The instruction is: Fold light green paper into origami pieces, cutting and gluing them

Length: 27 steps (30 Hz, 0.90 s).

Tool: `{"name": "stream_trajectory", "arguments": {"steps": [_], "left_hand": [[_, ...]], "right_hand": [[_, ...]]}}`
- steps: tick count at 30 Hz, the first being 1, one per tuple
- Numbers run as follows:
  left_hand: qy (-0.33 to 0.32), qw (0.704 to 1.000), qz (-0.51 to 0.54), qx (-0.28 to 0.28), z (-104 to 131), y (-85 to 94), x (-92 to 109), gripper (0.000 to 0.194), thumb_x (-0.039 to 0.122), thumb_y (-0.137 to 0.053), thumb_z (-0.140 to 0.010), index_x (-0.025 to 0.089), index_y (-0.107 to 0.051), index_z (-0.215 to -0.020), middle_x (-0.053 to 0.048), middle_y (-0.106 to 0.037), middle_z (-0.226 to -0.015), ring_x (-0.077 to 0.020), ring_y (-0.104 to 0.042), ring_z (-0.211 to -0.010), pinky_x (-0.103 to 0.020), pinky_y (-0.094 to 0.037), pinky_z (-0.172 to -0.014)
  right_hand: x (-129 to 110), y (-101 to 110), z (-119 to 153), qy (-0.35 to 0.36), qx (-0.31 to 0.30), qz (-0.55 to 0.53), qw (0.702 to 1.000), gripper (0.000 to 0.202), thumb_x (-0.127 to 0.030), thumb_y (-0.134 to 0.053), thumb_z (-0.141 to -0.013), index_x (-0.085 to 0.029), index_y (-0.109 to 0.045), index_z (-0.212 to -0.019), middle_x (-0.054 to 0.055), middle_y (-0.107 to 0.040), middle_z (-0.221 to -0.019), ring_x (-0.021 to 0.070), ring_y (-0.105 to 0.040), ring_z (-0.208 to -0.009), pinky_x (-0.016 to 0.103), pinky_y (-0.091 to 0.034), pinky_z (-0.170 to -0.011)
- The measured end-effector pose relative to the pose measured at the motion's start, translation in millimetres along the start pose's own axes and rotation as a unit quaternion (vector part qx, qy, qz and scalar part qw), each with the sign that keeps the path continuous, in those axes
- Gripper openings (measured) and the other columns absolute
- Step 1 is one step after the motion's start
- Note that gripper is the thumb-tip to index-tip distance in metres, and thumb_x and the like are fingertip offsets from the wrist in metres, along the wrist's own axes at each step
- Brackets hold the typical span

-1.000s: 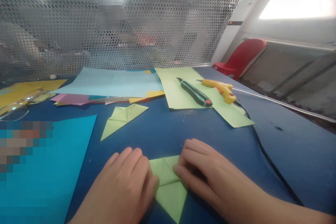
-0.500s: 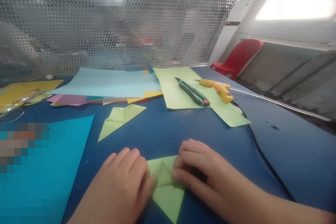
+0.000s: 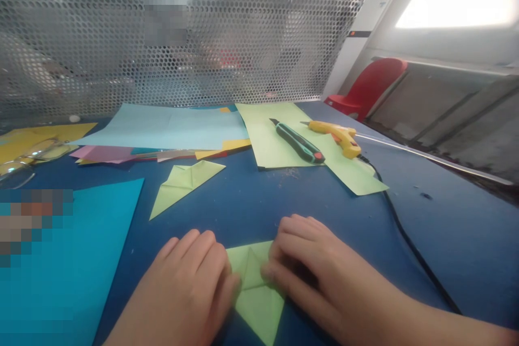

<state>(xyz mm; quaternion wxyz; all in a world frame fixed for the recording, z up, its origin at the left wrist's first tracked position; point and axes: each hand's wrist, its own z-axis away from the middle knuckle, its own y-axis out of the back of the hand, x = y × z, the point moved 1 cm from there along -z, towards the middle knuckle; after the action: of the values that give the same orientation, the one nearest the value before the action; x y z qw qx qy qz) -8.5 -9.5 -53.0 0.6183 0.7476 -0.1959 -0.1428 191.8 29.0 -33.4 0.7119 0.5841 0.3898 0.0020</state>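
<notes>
A folded light-green paper [image 3: 259,300] lies on the blue table between my hands, its pointed end toward me and creases crossing its middle. My left hand [image 3: 188,281] grips its left edge, fingers curled and thumb against the paper. On the right edge, my right hand [image 3: 320,267] pinches the paper with bent fingers, the thumb tip near the central crease. The undersides of my fingers are hidden. Beyond my left hand lies a second folded green piece [image 3: 186,181], untouched.
A blue sheet [image 3: 101,238] lies at left, partly pixelated. Behind are a pale-blue sheet [image 3: 170,127], green paper [image 3: 259,135], a cutter [image 3: 298,141], a yellow glue gun [image 3: 340,135] with black cable, and glasses [image 3: 28,159]. A perforated metal screen [image 3: 243,27] bounds the back.
My right thumb has shifted slightly left over the green paper. Both hands otherwise keep their places, and the view has moved very slightly.
</notes>
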Motion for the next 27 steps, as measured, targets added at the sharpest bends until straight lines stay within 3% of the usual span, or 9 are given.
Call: {"name": "stream_trajectory", "arguments": {"steps": [12, 20, 27], "left_hand": [[-0.015, 1.0, -0.02, 0.014, 0, 0.5, 0, 0.019, 0.014, -0.05, -0.097, 0.023, -0.052, -0.08, 0.002, -0.055, -0.075, -0.02, -0.055, -0.065, -0.033, -0.043, -0.06], [-0.039, 0.999, 0.018, 0.019, -2, -0.5, -10, 0.021, 0.018, -0.046, -0.098, 0.024, -0.054, -0.08, 0.003, -0.059, -0.074, -0.0182, -0.057, -0.063, -0.029, -0.041, -0.057], [-0.062, 0.998, 0.013, 0.02, 0, -1.7, -12, 0.02, 0.021, -0.046, -0.1, 0.025, -0.051, -0.081, 0.002, -0.058, -0.074, -0.0192, -0.058, -0.06, -0.031, -0.046, -0.054]], "right_hand": [[-6, 6, -4, -0.087, 0.003, 0.042, 0.995, 0.036, -0.025, -0.078, -0.088, -0.021, -0.053, -0.062, -0.001, -0.055, -0.069, 0.0178, -0.056, -0.069, 0.03, -0.043, -0.065], [-4, 5, -3, -0.099, 0.018, 0.045, 0.994, 0.036, -0.027, -0.079, -0.086, -0.022, -0.053, -0.062, -0.001, -0.057, -0.069, 0.0175, -0.057, -0.069, 0.029, -0.044, -0.065], [-7, 7, -4, -0.107, -0.009, 0.045, 0.993, 0.038, -0.025, -0.077, -0.088, -0.022, -0.05, -0.062, -0.001, -0.055, -0.07, 0.0172, -0.055, -0.069, 0.029, -0.042, -0.064]]}}
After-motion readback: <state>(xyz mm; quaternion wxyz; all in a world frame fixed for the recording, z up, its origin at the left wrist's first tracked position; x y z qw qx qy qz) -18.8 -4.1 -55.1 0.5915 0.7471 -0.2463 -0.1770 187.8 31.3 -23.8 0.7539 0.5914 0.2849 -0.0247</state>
